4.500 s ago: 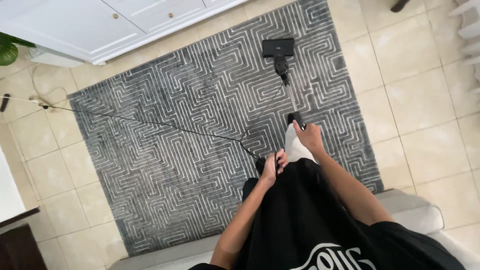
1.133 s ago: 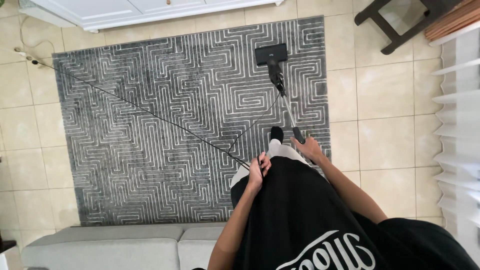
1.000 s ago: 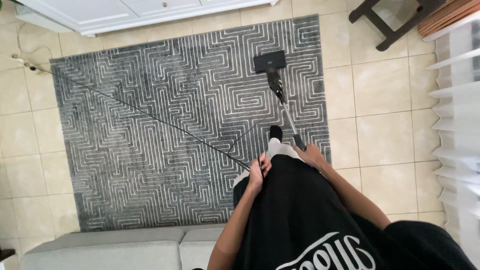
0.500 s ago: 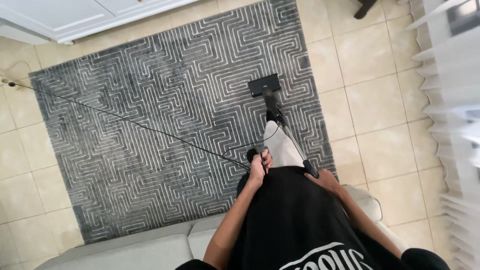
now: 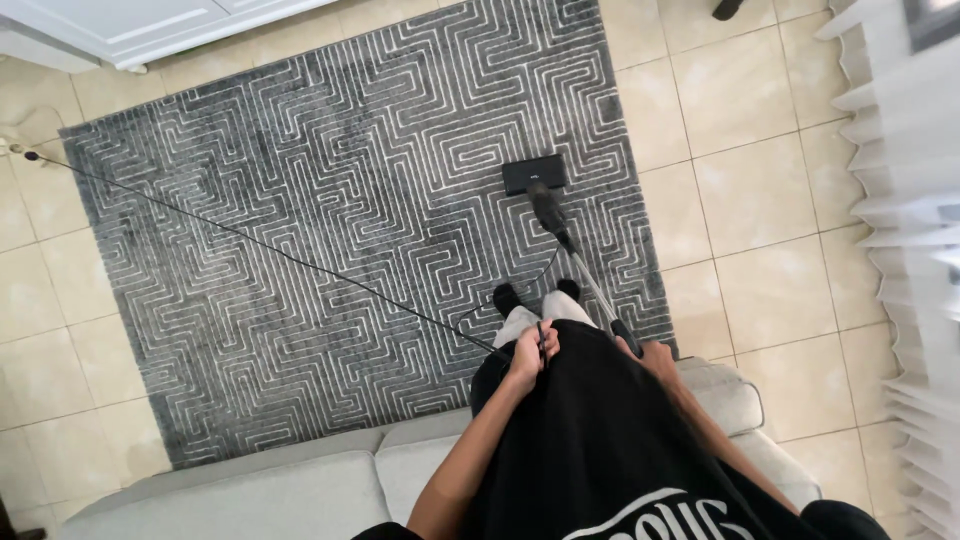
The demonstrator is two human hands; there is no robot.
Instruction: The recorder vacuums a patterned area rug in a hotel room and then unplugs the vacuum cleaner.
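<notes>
I stand on a grey rug [image 5: 300, 200] with a white maze pattern, looking down past my black shirt. My right hand [image 5: 655, 358] grips the handle of a stick vacuum cleaner [image 5: 560, 225], whose black floor head [image 5: 533, 173] rests on the rug ahead of my feet. My left hand [image 5: 530, 352] is closed on the black power cord [image 5: 260, 245], which stretches in a taut line across the rug toward the upper left. My dark socks [image 5: 508, 297] show just under the vacuum's tube.
A light grey sofa [image 5: 300, 480] lies right behind me along the bottom. Beige floor tiles [image 5: 760, 180] surround the rug. White cabinet doors [image 5: 130, 25] sit at the top left, white blinds [image 5: 910, 200] run along the right, and a dark furniture leg [image 5: 728, 8] shows at the top.
The vacuum head has been drawn back toward my feet and I have stepped back toward the sofa. Both hands keep their hold.
</notes>
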